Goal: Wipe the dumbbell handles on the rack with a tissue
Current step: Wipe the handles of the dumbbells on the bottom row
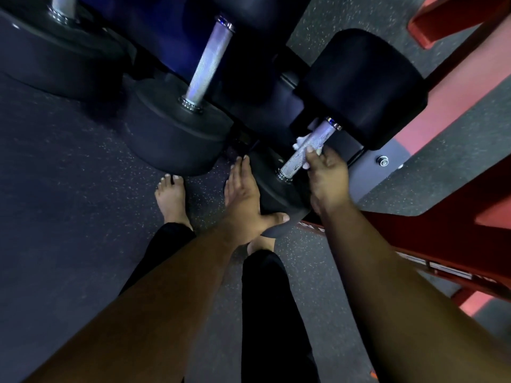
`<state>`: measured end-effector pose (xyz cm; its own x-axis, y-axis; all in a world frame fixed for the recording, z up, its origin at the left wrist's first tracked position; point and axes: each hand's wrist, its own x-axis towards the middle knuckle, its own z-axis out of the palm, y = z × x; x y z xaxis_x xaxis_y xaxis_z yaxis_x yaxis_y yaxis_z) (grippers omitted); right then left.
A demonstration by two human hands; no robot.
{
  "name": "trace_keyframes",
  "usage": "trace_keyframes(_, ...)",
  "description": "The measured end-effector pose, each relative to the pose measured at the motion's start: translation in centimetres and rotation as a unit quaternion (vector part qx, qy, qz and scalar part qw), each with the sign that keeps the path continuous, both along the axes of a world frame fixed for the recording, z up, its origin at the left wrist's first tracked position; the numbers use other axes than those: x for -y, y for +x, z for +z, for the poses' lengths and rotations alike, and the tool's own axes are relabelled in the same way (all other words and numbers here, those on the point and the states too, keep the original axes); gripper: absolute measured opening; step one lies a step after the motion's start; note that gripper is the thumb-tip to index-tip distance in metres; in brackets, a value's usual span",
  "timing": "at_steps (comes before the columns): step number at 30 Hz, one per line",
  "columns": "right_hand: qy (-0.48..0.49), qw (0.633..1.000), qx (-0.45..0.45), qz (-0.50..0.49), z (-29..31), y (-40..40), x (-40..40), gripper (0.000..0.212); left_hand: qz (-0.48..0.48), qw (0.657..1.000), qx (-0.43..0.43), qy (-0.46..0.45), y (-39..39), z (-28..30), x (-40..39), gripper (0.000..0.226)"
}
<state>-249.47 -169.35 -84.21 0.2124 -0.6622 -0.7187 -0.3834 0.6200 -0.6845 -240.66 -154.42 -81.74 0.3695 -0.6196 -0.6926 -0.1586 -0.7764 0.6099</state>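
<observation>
**Wiping under way on the right-hand dumbbell; the other handles are waiting**

The rack (367, 172), a dark frame with red legs running off to the right, is carrying a row of black dumbbells that is stretching from the far left to the near right. Three are showing a bare metal handle. The right dumbbell (362, 87) is lying nearest the person, with its handle (307, 147) slanting from far right down to near left between its two heads.

The right hand (327, 175) is gripping that handle, the fingers curling round the bar from its near side with the white tissue (301, 140) bunched between palm and metal; a tuft of it is poking out on the far-left side of the bar. The left hand (243, 200) is resting flat on the near head of the same dumbbell, fingers straight and holding nothing, apparently steadying it.

Judging by this, the work is in mid-course on one handle. Whether the middle handle (206, 62) and the far-left handle (61, 5) are already wiped cannot be told; nothing is touching them, and neither looks different from the one in hand. If they are undone, most of the row is still remaining.
</observation>
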Motion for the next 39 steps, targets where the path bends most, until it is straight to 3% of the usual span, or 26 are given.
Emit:
trace_keyframes(3, -0.015, 0.99, -0.098, 0.102, -0.3, -2.1, -2.5, 0.034, 0.001, 1.0, 0.012, 0.005, 0.0, 0.0, 0.1, 0.144)
trace_keyframes(6, -0.042, 0.954, -0.193, 0.224, 1.1, -2.9, -3.5, 0.049, 0.0, 1.0, 0.015, 0.0, -0.1, -0.2, 0.0, 0.143)
trace_keyframes(9, -0.213, 0.921, -0.157, 0.286, 4.0, -1.4, -1.7, 0.035, -0.003, 1.0, 0.018, -0.002, -0.2, -0.3, -0.1, 0.143)
trace_keyframes(11, -0.363, 0.845, -0.156, 0.361, 4.6, 0.1, -0.1, 0.041, -0.006, 1.0, 0.018, 0.003, -0.1, -0.4, -0.1, 0.143)
trace_keyframes(12, -0.389, 0.799, -0.174, 0.425, 4.5, 0.8, 0.5, 0.045, -0.009, 1.0, 0.013, 0.005, 0.0, -0.3, -0.1, 0.143)
trace_keyframes(15, -0.302, 0.664, -0.251, 0.636, 4.3, 1.3, 0.5, 0.052, -0.01, 1.0, 0.007, 0.013, 0.1, -0.1, 0.2, 0.143)
trace_keyframes(16, -0.284, 0.635, -0.252, 0.673, 4.7, 1.0, 0.0, 0.052, -0.016, 1.0, 0.008, 0.022, 0.3, 0.6, 0.4, 0.143)
trace_keyframes(17, -0.264, 0.631, -0.243, 0.688, 4.1, 0.0, -0.6, 0.052, -0.021, 0.999, 0.003, 0.038, 0.2, 0.1, 0.5, 0.142)
trace_keyframes(19, -0.228, 0.69, -0.219, 0.651, 4.8, -1.3, -1.7, 0.052, -0.016, 0.998, -0.009, 0.065, 0.9, 1.3, 0.9, 0.138)
trace_keyframes(23, -0.215, 0.872, -0.139, 0.418, 10.4, -1.3, -2.1, 0.036, 0.029, 0.998, -0.029, 0.042, 2.3, 7.1, 1.7, 0.107)
trace_keyframes(26, -0.222, 0.924, -0.092, 0.296, 17.1, 0.1, -2.6, 0.022, 0.048, 0.997, -0.052, 0.02, 3.3, 14.2, 2.0, 0.084)
trace_keyframes(34, -0.217, 0.96, 0.05, 0.172, 38.6, 4.5, -5.3, 0.01, 0.118, 0.989, -0.007, -0.088, 5.3, 36.7, -0.8, 0.035)
trace_keyframes(39, -0.228, 0.941, 0.135, 0.211, 49.7, 6.6, -7.9, 0.011, 0.218, 0.963, 0.023, -0.157, 5.9, 47.6, -4.3, 0.011)
